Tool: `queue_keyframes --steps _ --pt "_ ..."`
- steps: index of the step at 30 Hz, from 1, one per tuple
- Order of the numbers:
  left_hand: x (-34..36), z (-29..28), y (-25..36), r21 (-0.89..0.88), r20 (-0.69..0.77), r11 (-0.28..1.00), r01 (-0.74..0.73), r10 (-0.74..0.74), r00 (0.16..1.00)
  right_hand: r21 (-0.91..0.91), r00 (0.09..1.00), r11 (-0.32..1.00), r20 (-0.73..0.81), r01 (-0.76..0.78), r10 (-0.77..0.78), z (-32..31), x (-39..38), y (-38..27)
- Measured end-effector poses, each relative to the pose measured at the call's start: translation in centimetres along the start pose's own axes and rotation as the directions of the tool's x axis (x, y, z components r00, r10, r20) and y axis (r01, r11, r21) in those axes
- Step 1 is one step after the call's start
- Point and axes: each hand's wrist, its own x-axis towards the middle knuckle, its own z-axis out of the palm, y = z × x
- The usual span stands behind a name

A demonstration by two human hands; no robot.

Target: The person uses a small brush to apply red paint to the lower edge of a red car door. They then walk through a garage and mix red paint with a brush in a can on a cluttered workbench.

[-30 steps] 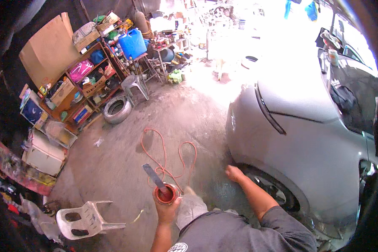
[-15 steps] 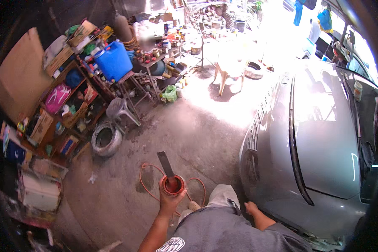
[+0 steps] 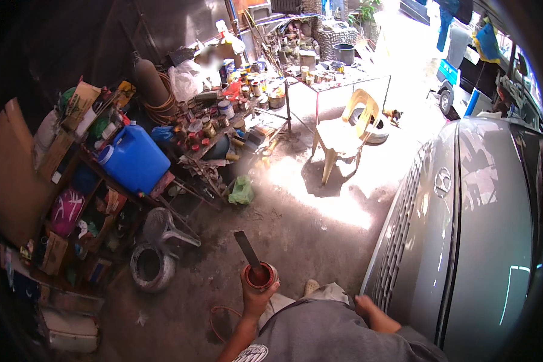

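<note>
A small open can (image 3: 267, 283) with reddish-brown contents sits in my left hand (image 3: 255, 301), whose fingers wrap round its side. A flat dark stirring blade (image 3: 247, 248) stands tilted in the can, its lower end in the reddish stuff and its upper end leaning left over the rim. My right hand (image 3: 362, 304) hangs low by my right side with its fingers curled, close to the front of a grey car (image 3: 489, 241). Nothing shows sticking out of it.
A cream plastic chair (image 3: 338, 133) stands ahead in sunlight, with a table of cans (image 3: 338, 81) behind it. To the left are a blue jerrycan (image 3: 136, 160), a tyre (image 3: 152, 266), a grey stool (image 3: 169, 228) and a green bag (image 3: 241, 190). An orange hose (image 3: 214, 323) lies by my feet.
The view has tilted up and shifted, and I appear further forward along the car's front. The can stays in my left hand; the hose now shows less.
</note>
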Motion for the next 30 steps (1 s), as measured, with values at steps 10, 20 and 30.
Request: queue_keyframes --steps 10,20,30 --pt "30.1 -6.1 -10.6 0.227 -0.166 0.974 0.003 0.036 0.985 0.660 0.902 0.676 -0.432 0.329 -0.018 -48.3 30.0 -27.3" --pt "66.6 -4.8 -11.3 0.421 -0.121 0.907 -0.032 0.091 0.988 0.596 0.936 0.788 -0.163 -0.158 0.311 -41.8 38.0 -20.7" --pt "95.4 4.5 -22.4 0.421 -0.274 0.905 -0.060 0.190 0.943 0.603 0.902 0.753 -0.124 -0.264 0.415 -49.1 48.3 -8.8"
